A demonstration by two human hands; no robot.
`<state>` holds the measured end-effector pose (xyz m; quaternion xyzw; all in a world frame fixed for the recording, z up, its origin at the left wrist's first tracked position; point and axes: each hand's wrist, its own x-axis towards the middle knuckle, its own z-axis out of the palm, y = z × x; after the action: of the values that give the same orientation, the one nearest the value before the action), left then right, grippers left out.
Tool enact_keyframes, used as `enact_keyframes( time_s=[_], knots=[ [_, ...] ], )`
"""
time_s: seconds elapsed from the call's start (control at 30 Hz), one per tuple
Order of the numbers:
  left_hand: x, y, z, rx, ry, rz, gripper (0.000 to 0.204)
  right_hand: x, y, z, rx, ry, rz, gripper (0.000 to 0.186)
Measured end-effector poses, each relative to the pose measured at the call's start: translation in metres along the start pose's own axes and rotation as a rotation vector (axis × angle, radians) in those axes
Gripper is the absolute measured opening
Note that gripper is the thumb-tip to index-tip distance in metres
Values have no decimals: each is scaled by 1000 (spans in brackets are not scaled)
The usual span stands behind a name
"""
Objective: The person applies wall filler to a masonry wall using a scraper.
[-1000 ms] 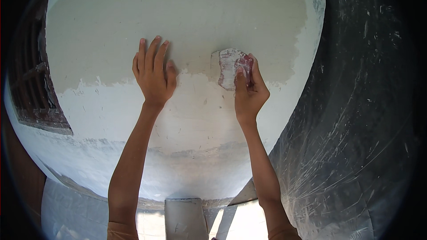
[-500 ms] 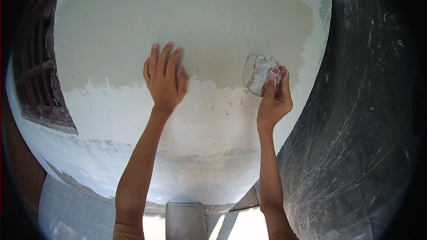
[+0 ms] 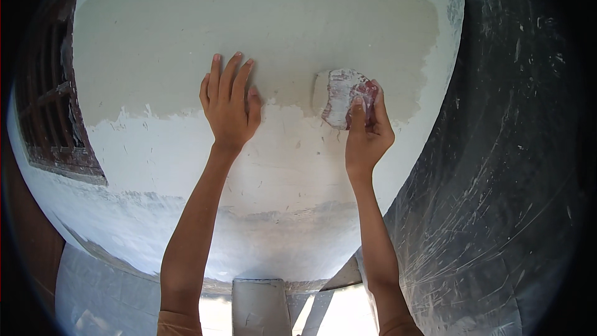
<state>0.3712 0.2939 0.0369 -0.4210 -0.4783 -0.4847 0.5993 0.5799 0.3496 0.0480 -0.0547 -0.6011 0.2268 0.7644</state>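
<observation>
A white wall (image 3: 280,155) stands in front of me, its upper part covered by a broad grey-beige patch of putty (image 3: 261,12) with a ragged lower edge. My left hand (image 3: 231,99) rests on the wall at that edge, fingers spread, holding nothing. In my right hand (image 3: 369,129) is a putty scraper (image 3: 341,96), dark red and smeared with white. My thumb presses on its near face, and the fingers behind it are partly hidden. The scraper's left edge lies against the wall near the patch's lower right border.
A dark brown slatted window frame (image 3: 53,99) borders the wall at left. A grey flat-topped object (image 3: 261,308) is below, between my forearms. To the right hangs dark, paint-spattered sheeting (image 3: 491,168). Pale sheeting (image 3: 102,292) covers the lower left.
My right hand has moved left along the wall with the scraper, and slightly up. My left hand has stayed almost in place.
</observation>
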Motion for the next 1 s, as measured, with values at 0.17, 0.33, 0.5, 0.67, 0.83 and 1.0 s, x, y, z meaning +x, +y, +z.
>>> enact_keyframes(
  time_s=[0.17,0.33,0.5,0.67,0.83,1.0],
  knots=[
    [-1,-2,0,-23,14,-1,40,5,21,-12,-114,66,-12,40],
    [-2,-1,-2,5,-27,-2,41,6,-7,-10,68,117,93,40],
    [0,-2,0,-41,24,2,41,-5,10,1,-146,-7,49,41],
    [-3,-1,1,-21,5,15,40,7,1,-34,-23,250,28,40],
    [4,-4,-1,-47,39,29,41,-8,13,2,-61,6,-40,41],
    [-2,-6,0,-25,32,32,40,1,13,-32,-31,237,113,39]
  ],
)
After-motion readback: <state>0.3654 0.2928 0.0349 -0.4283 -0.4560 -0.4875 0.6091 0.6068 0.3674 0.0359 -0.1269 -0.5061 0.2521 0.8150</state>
